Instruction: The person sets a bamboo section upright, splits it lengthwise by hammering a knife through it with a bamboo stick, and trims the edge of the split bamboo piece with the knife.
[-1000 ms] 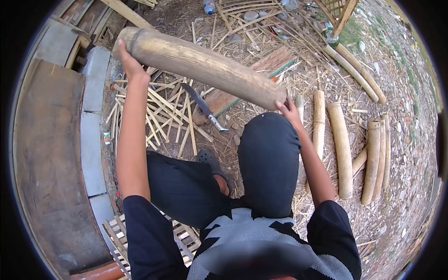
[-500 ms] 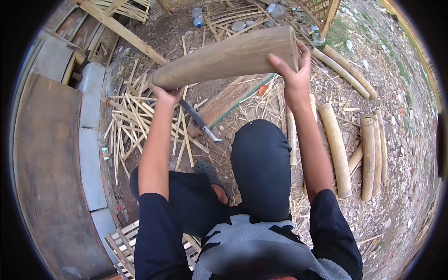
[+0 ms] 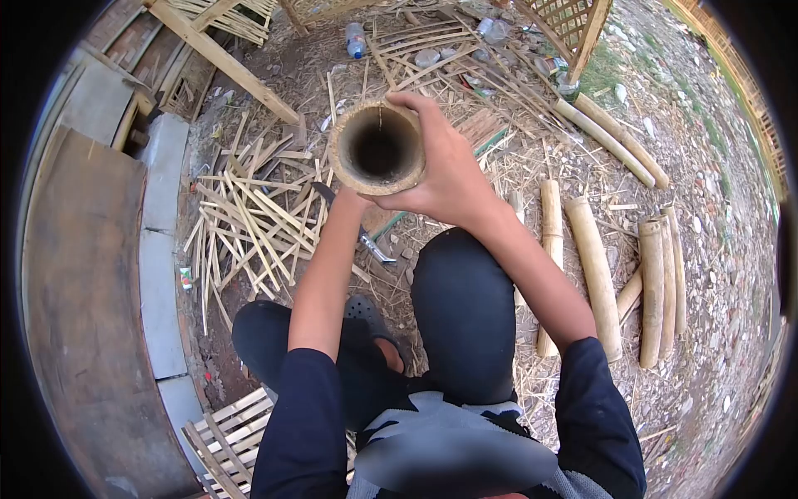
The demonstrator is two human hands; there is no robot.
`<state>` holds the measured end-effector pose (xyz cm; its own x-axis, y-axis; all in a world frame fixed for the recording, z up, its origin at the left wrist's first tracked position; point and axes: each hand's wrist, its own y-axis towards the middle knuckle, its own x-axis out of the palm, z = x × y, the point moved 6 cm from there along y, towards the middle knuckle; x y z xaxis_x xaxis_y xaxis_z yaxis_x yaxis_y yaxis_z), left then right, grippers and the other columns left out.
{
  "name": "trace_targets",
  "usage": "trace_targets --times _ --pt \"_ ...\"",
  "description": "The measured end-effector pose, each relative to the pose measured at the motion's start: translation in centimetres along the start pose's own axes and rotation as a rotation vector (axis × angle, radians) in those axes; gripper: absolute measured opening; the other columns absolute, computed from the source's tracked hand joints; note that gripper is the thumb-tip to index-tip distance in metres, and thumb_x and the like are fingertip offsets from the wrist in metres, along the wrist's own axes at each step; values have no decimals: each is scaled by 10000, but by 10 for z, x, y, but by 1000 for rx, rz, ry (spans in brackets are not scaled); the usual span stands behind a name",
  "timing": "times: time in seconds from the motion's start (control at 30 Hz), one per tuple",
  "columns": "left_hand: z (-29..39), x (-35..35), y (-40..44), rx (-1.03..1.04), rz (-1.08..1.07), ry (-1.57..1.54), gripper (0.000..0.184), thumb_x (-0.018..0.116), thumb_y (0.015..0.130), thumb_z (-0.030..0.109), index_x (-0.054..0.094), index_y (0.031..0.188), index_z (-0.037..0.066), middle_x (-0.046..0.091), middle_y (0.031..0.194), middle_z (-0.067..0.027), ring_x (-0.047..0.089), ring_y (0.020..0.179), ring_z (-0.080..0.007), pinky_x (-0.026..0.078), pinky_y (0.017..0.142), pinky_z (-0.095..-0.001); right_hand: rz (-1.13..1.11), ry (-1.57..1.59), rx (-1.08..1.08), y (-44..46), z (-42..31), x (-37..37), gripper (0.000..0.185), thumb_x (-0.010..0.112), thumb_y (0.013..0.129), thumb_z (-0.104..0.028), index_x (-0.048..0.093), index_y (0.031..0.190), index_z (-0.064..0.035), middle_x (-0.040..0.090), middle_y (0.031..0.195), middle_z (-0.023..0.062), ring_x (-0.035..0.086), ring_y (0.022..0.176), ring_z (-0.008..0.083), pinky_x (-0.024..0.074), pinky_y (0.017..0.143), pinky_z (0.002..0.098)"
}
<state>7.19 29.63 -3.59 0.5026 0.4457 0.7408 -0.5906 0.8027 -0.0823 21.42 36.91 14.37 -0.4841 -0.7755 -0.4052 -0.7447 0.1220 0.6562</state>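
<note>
A thick bamboo section [image 3: 338, 158] is raised in front of me, its hollow end turned up toward my head so that I look down its dark bore. My right hand [image 3: 449, 170] wraps the right side of this end, thumb and fingers around the rim. Lower down, my left hand [image 3: 356, 201] grips the bamboo from below; its fingers are mostly hidden behind the tube. Beneath the hands lies a large knife with a metallic handle [image 3: 376, 248] and a dark blade. A wooden beam with a green edge [image 3: 386, 223] is partly covered by the bamboo and my arms.
Split bamboo strips [image 3: 249, 208] are scattered at the left. Several cut bamboo sections [image 3: 594, 274] lie at the right, with longer poles [image 3: 619, 137] farther off. A plastic bottle [image 3: 356, 40] and a wooden frame [image 3: 224, 62] are at the back.
The bamboo has swung from lying crosswise to pointing end-on at me. My right hand came left and my left hand moved right and lower, both still holding it.
</note>
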Motion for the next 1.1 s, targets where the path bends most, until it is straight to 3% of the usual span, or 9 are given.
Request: trace_targets --times 0.03,0.13,0.27,0.4,0.5,0.67,0.9,1.03,1.1 --pt "-2 2 1 -10 -38 18 371 408 1058 314 520 1344 105 604 1291 -91 614 1159 -214 560 977 -385 -26 -8 43 -2 7 4 983 919 583 -299 396 1375 -42 599 1241 188 630 1121 356 508 955 429" --pt "-61 -122 2 -324 152 7 584 427 991 545 498 1375 110 593 1312 -86 565 1228 -210 483 1032 -429 -74 -31 124 -8 22 9 986 918 591 -326 393 1374 -39 598 1244 192 615 1149 364 495 965 432" --pt "-57 -132 -25 -475 398 191 816 424 896 753 476 1406 119 562 1357 -90 513 1286 -214 408 1069 -454 -74 -5 145 -9 27 12 995 918 595 -358 389 1370 -26 595 1245 213 598 1177 370 479 984 433" --pt "5 -53 -39 53 717 537 589 438 995 543 528 1353 84 537 1377 -100 485 1294 -233 392 1072 -403 9 -47 152 2 30 14 1006 913 604 -388 384 1362 8 591 1243 246 595 1180 376 479 987 434" --pt "50 -21 -43 673 807 596 669 237 1048 564 529 1302 19 562 1284 -145 503 1232 -287 318 1099 -402 58 -91 214 17 37 17 1014 912 608 -404 380 1350 38 576 1258 268 591 1185 385 486 980 434" --pt "83 84 -60 917 646 1123 473 447 1042 396 553 1225 -27 572 1194 -150 555 1063 -233 426 963 -381 141 -216 246 39 51 30 1002 901 625 -358 331 1347 40 542 1253 285 601 1117 448 522 894 482" --pt "122 50 -45 587 406 906 521 380 1036 372 588 1189 -81 662 1161 -181 617 1081 -259 443 970 -389 -163 -7 161 41 52 23 956 883 676 -350 374 1390 30 528 1340 258 572 1216 382 477 1010 439" --pt "148 53 -42 396 83 1150 611 312 1045 417 576 1280 -82 632 1273 -170 583 1161 -220 416 1028 -358 -117 -128 -37 39 49 25 972 889 663 -376 388 1397 17 541 1338 238 575 1216 366 464 1024 434" --pt "156 53 -34 412 78 1195 592 436 1031 430 572 1289 -85 643 1255 -169 576 1181 -213 417 1026 -331 -126 -86 -46 41 52 29 986 897 639 -393 398 1386 15 546 1329 240 570 1220 365 459 1021 428"
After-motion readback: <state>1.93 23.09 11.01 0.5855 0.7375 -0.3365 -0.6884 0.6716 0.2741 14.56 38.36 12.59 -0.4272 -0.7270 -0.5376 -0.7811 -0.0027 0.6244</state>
